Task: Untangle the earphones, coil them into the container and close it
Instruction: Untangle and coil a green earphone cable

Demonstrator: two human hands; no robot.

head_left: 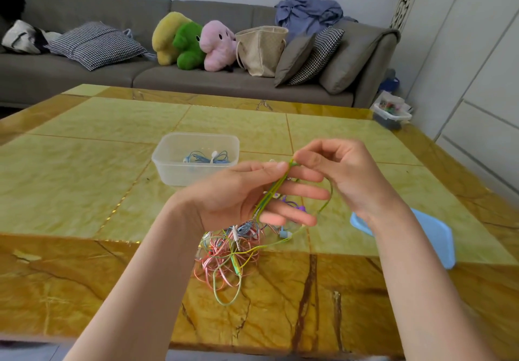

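Note:
My left hand [247, 192] is palm up above the table, thumb pressing several strands of green earphone cable [269, 192] that run across its fingers. My right hand [339, 169] pinches the same green cable at its top end, next to the left thumb tip. The cable loops down into a tangle of pink, green and blue earphones [230, 251] lying on the table below my hands. A clear plastic container [196, 158] stands open behind, with a coiled blue earphone [209, 157] inside. Its light blue lid [438, 237] lies flat at the right, partly behind my right forearm.
The yellow marble table [84, 164] fills the view. A grey sofa [56, 71] with cushions, plush toys [193, 41] and a bag stands beyond the far edge. A small plastic box [391, 114] sits on the floor past the table's right corner.

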